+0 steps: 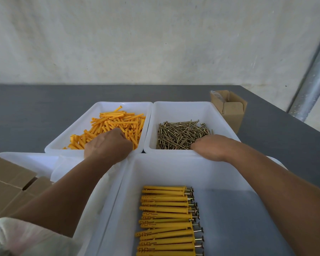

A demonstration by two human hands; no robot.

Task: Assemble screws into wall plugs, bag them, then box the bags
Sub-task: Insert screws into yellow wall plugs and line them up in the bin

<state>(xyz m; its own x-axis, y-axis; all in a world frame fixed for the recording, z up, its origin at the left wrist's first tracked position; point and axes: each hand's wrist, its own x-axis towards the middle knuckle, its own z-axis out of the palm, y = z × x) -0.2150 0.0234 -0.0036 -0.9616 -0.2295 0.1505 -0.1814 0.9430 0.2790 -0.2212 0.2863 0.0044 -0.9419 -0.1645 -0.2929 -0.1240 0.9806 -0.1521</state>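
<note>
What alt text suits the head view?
A person's left hand reaches into a white bin of yellow wall plugs while the right hand reaches into the neighbouring bin of screws. A nearer bin holds a row of assembled plugs.

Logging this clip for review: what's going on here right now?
A person works bare-handed. The left hand digs into the orange wall plugs in the plug tray, the right hand into the screws in the screw tray. The fingers are hidden, so any grip cannot be told. The near tray holds a row of assembled plugs. A cardboard box stands open far right.
</note>
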